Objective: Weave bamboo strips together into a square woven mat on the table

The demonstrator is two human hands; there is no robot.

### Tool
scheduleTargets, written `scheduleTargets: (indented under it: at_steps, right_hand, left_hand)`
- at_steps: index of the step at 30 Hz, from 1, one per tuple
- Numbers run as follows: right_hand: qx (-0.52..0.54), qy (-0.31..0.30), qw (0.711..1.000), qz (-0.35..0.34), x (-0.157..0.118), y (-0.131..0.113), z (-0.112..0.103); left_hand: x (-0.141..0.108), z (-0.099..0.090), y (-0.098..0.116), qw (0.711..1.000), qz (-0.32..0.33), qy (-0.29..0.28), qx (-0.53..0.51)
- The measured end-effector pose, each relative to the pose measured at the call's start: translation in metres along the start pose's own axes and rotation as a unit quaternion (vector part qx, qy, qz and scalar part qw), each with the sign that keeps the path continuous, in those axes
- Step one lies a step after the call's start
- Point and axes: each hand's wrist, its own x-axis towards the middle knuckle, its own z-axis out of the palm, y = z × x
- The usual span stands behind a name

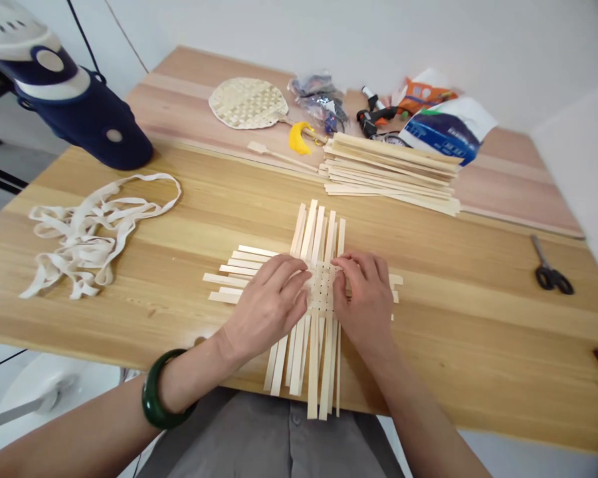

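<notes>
Woven strips point(321, 285), pale, thin and flat, lie on the smooth, grained wooden table point(453, 345), between the left hand point(274, 299) and the right hand point(366, 299). They interlace in a small, tight checkered patch, loose ends fanning out on four sides. Both hands curve over its edges, fingers bent and close together; whether either pinches a strip cannot be told. Beyond lies a stack of straight, similar slats point(391, 172).

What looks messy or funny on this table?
The white ribbon lies in a loose, tangled heap on the left of the table, not rolled up. The woven strips at the front also have uneven ends. I see nothing spilled or broken.
</notes>
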Motion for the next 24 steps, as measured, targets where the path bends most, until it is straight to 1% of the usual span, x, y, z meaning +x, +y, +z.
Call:
scheduleTargets:
  at_steps: [3,6,10,12,15,17,19,21,24]
  right_hand:
    - [-0.024,-0.043,0.998,-0.033,-0.002,0.0,0.001]
    - [-0.037,-0.063,0.997,-0.04,-0.005,0.001,0.007]
    - [-0.011,-0.055,0.998,-0.017,-0.002,0.003,0.011]
    - [-0.003,-0.068,0.998,0.0,0.005,0.006,0.01]
    - [-0.007,-0.134,0.991,0.02,0.024,0.011,0.006]
    - [-0.016,-0.201,0.979,0.026,0.039,0.013,0.002]
    - [-0.032,-0.273,0.961,0.025,0.054,0.013,-0.002]
    - [-0.061,-0.329,0.942,0.014,0.066,0.011,-0.005]
    - [-0.121,-0.371,0.92,-0.035,0.077,0.004,-0.008]
  left_hand:
    - [-0.007,0.005,0.004,0.999,-0.036,-0.035,0.014]
    - [-0.01,0.01,0.003,0.996,-0.069,-0.045,0.02]
    - [-0.011,0.013,0.001,0.997,-0.052,-0.049,0.033]
    - [-0.011,0.014,0.001,0.997,-0.042,-0.05,0.045]
    - [-0.012,0.014,0.001,0.997,-0.035,-0.051,0.056]
    - [-0.012,0.014,0.001,0.996,-0.034,-0.052,0.061]
    - [-0.012,0.014,0.001,0.996,-0.031,-0.052,0.065]
    - [-0.012,0.015,0.001,0.996,-0.026,-0.05,0.066]
    - [-0.011,0.015,0.0,0.996,-0.024,-0.05,0.065]
